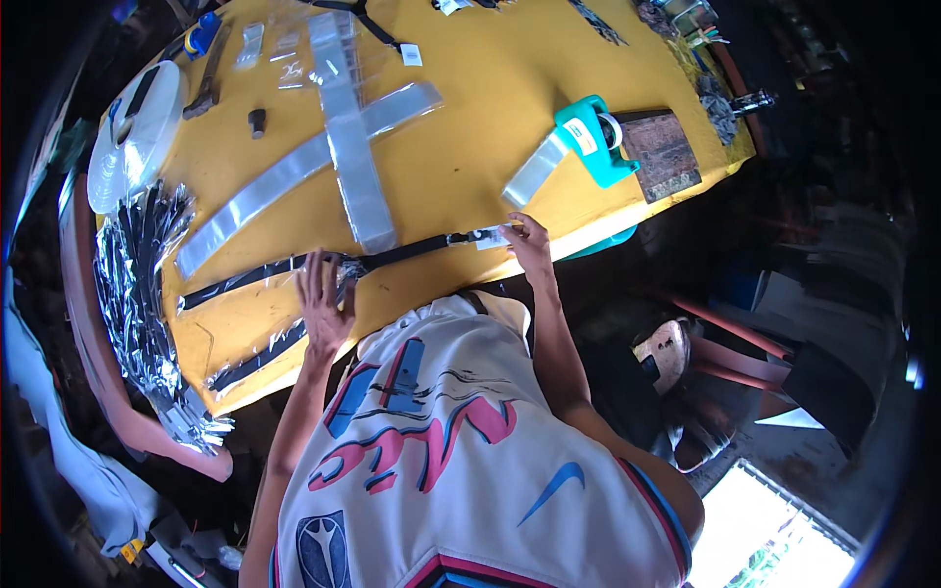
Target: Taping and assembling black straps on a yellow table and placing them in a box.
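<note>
Just inside the near edge of the yellow table (480, 108), the left hand (325, 302) lies flat, fingers extended, on a slender black strap (407, 252), partly sheathed in glossy film. The right hand (530, 247) curls at its white tag (490, 238), grip indeterminable. Beyond, open surface separates clear plastic strips (355, 171) from a teal tape dispenser (619, 172).

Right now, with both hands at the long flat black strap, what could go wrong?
The bundle of plastic-wrapped black straps reaches past the left edge of the yellow table, so it might slide off. The right hand touches the small white rectangular tag at the right end of the strap; a tug could crease it.
</note>
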`<state>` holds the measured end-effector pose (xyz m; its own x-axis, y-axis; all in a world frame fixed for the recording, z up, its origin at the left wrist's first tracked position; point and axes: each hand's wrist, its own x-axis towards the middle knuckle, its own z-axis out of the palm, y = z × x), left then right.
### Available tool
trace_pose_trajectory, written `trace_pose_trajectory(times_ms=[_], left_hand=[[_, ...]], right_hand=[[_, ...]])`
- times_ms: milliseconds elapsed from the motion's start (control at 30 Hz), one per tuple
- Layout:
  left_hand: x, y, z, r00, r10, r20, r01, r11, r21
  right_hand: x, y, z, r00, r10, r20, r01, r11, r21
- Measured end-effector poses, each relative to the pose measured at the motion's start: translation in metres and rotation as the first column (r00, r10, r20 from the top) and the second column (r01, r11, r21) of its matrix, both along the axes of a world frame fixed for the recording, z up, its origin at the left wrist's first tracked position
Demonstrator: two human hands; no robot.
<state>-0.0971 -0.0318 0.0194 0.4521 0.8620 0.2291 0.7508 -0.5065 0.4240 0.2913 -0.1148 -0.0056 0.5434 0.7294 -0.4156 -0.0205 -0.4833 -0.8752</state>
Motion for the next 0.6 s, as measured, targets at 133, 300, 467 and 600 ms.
trace_pose_trajectory(times_ms=[133, 300, 467, 600], left_hand=[[0.077, 0.004, 0.002, 0.971, -0.201, 0.127, 0.210, 0.976, -0.057], [0.146, 0.001, -0.016, 0.952, -0.292, 0.096, 0.304, 0.937, -0.172], [0.151, 0.010, -0.025, 0.959, -0.259, 0.112, 0.279, 0.931, -0.235], [0.143, 0.010, -0.024, 0.952, -0.249, 0.176, 0.289, 0.920, -0.264]], right_hand=[[0.010, 0.004, 0.006, 0.998, 0.035, -0.045, -0.032, 0.997, 0.065], [0.022, 0.000, 0.000, 0.970, 0.243, -0.033, -0.245, 0.951, -0.188], [0.015, -0.014, 0.026, 0.862, 0.135, -0.488, -0.204, 0.975, -0.090], [-0.006, -0.010, 0.047, 0.857, 0.329, -0.396, -0.356, 0.934, 0.003]])
